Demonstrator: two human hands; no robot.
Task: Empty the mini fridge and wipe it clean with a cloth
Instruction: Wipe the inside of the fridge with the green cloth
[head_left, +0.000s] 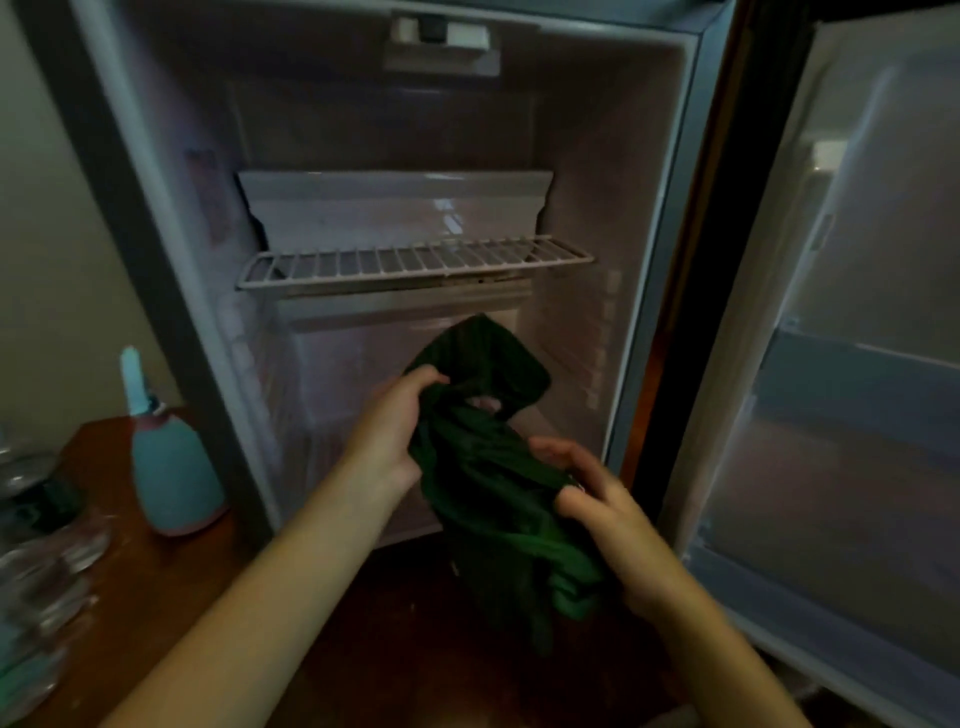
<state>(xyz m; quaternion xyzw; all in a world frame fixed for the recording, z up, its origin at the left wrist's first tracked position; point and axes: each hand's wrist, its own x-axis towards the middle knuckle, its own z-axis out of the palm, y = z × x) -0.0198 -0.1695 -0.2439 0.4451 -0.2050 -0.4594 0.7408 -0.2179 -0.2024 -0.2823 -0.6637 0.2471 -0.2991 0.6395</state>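
Finding: the mini fridge (597, 156) stands open with no contents visible and its wire shelf (410, 260) in place. The dark green cloth (483, 467) hangs in front of the lower compartment, clear of every wall. The left hand (389, 431) grips its upper bunch and the right hand (608, 499) pinches a lower fold.

Recommendation: gather the cloth into a flat pad, start high and work downward, shelf and door (857, 312) included.

Limits: cloth and forearms mask the fridge floor, the frame cuts off the door's lower edge, and the clear items (47, 545) on the surface (156, 571) are too blurred to identify
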